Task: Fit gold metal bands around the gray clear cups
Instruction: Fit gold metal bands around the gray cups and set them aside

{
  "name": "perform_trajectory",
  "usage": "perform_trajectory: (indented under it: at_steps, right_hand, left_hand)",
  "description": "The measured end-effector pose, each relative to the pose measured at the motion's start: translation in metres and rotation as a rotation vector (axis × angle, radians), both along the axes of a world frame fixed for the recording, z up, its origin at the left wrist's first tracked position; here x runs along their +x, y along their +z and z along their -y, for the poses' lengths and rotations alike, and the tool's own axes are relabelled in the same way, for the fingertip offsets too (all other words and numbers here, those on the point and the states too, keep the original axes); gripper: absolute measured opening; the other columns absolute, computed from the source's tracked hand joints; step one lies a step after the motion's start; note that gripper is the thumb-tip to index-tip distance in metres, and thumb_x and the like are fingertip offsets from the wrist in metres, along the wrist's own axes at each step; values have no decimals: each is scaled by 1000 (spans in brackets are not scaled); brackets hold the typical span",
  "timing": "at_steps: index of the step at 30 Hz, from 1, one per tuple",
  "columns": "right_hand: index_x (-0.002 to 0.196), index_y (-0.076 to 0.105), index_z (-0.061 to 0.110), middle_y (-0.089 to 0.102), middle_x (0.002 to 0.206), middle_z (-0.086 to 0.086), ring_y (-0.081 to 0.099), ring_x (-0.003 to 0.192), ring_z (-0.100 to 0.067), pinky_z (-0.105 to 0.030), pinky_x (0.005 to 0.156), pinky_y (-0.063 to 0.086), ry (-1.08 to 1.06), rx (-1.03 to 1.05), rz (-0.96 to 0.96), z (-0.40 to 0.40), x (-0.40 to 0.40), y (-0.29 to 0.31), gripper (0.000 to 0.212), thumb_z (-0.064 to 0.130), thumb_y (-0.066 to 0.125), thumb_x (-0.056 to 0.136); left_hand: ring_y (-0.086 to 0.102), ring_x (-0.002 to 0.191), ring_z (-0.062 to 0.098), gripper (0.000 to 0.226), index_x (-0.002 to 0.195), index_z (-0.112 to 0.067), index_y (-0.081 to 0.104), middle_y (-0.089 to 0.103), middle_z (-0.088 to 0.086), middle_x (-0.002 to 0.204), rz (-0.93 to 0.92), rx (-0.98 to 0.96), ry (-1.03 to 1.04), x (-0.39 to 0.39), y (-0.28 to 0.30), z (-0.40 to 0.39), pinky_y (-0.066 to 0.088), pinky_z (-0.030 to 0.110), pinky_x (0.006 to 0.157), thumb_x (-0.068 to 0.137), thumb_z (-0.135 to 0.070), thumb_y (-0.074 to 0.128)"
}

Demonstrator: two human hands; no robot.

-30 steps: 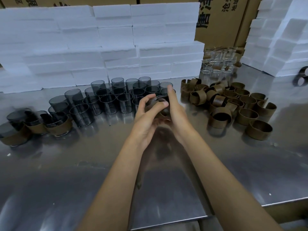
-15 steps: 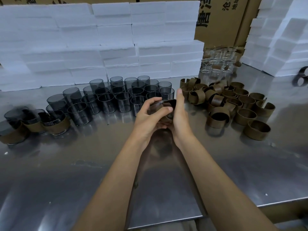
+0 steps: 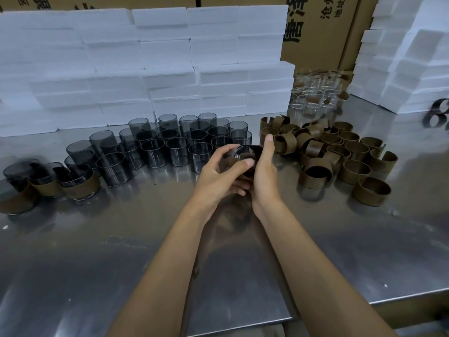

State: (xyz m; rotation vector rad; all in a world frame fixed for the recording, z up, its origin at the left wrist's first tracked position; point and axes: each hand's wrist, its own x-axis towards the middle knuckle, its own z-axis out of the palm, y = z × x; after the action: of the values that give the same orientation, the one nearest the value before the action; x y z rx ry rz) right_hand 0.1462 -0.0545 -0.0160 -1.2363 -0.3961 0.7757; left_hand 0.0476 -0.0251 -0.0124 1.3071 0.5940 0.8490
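Both hands, left hand point(image 3: 216, 171) and right hand point(image 3: 264, 173), grip one gray cup point(image 3: 245, 156) above the table point(image 3: 121, 251), seating its band; three banded cups point(image 3: 80, 186) stand left; many bare cups point(image 3: 177, 144) and loose bands point(image 3: 340, 156) remain.

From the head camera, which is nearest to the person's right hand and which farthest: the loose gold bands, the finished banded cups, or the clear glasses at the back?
Measured from the right hand:
1. Loose gold bands, just to its right on the table.
2. Clear glasses, behind the bands, by the cardboard boxes.
3. Finished banded cups, far off at the table's left end.
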Motion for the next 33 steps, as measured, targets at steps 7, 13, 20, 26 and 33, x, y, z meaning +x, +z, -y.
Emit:
perform_trajectory:
  at_steps: [7,13,20,26,33]
  right_hand:
    - [104,72,11,76,81,-5,72,67,-20,-30,51,52,92,40,-85,5,8,2,48,54,50,100]
    - [97,70,12,74,83,-5,67,77,-18,-34,70,52,179,76,-87,8,-1,6,25,32,55,101]
    - [129,60,-3,66,119,-27,63,107,-37,-45,99,49,204,57,-272,20,-2,12,59,46,48,97]
    - [117,68,6,72,104,-17,69,92,-28,-37,83,55,223,48,-258,19,-5,14,42,40,61,94]
    - [78,68,7,65,85,-15,63,77,-25,-37,89,49,329,84,-277,18,-7,13,51,53,53,96]
  left_hand:
    - [70,64,26,38,128,-32,59,71,10,107,-50,37,68,6,-1,0,57,31,56,93,-34,74]
    - [57,52,12,52,104,-15,67,69,-3,70,-103,-79,324,0,5,-7,42,22,45,87,-65,67]
    - [72,85,6,51,93,-30,71,76,-14,87,-142,-93,243,3,7,3,49,28,73,71,-76,64]
    - [76,84,9,34,77,-32,77,79,-8,85,-124,-163,289,6,10,7,59,35,82,88,-60,61]
    - [69,64,11,38,55,-25,74,73,-1,68,-3,-169,400,3,13,10,54,20,58,92,-32,69]
